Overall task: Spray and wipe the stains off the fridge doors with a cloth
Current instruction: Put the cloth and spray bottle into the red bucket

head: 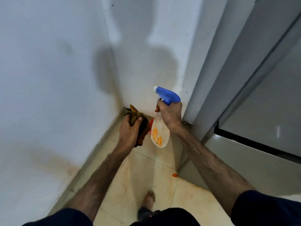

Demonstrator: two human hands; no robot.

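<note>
Head view, looking down into a corner. Spray bottle [160, 128]: translucent whitish plastic, pear-shaped body, orange blotches showing low on it, blue trigger head [167, 95] with white nozzle tip aimed toward 10 o'clock at the wall [143, 46]. Can't tell whether the orange is contents or smears on the plastic; fill level unreadable. Right hand [171, 114] has its fingers wrapped round the bottle neck just under the blue head, back of hand to camera, forearm running in from 5 o'clock, bottle body hanging down below the fist. Cloth [140, 124]: crumpled soft fabric, olive and brown, bunched into a wad, a loose tail sticking up at its 11 o'clock end. Left hand [130, 130] clenches the cloth, thumb over the top, forearm in from 7 o'clock; the wad sits just beside the bottle at its 9 o'clock, not clearly touching. Fridge [254, 88] is at 3 o'clock of the frame: smooth grey metallic-looking panels, a dark horizontal seam between upper and lower door, well apart from both hands. Wall is matte white, faint specks and scuffs, shadows of the arms on it. Floor [140, 185]: glossy beige tiles with orange streaks, one orange blob [174, 175] near the fridge base. Something red [151, 123] behind the bottle, mostly hidden. Bare foot [149, 199] at 6 o'clock.
</note>
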